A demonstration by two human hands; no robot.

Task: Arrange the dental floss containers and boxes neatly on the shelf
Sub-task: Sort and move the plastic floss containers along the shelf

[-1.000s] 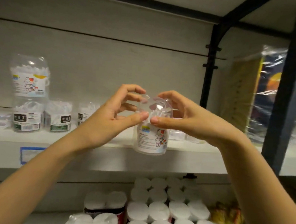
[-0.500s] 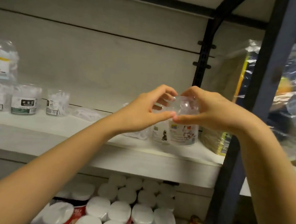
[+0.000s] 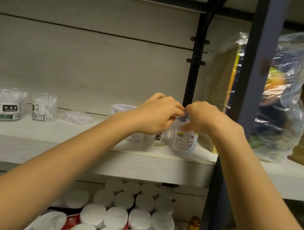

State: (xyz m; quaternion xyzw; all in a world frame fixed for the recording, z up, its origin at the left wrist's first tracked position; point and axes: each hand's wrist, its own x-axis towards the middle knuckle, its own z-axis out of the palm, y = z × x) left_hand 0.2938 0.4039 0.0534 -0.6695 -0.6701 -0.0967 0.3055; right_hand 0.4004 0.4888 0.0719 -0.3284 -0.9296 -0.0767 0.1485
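A clear floss jar with a cartoon cat label (image 3: 185,140) stands on the white shelf (image 3: 106,158) near its right end. My right hand (image 3: 204,118) grips its top from the right, fingers curled. My left hand (image 3: 156,115) holds the top from the left, thumb and fingers meeting the right hand. Just left of it stands a second jar with a bear label (image 3: 155,138), partly hidden by my left hand. Further left on the shelf are two clear floss tubs (image 3: 7,105) (image 3: 43,107) and a flat floss bag (image 3: 76,117).
A dark metal upright (image 3: 241,105) stands right of my hands, close to my right forearm. Plastic-wrapped goods (image 3: 286,94) fill the bay beyond it. Below the shelf sit several white-lidded cans (image 3: 128,214). A black bracket post (image 3: 192,78) runs up the back wall.
Both hands carried the cat-label jar rightward and down; it now stands on the shelf beside the bear-label jar. The camera view also shifted right.
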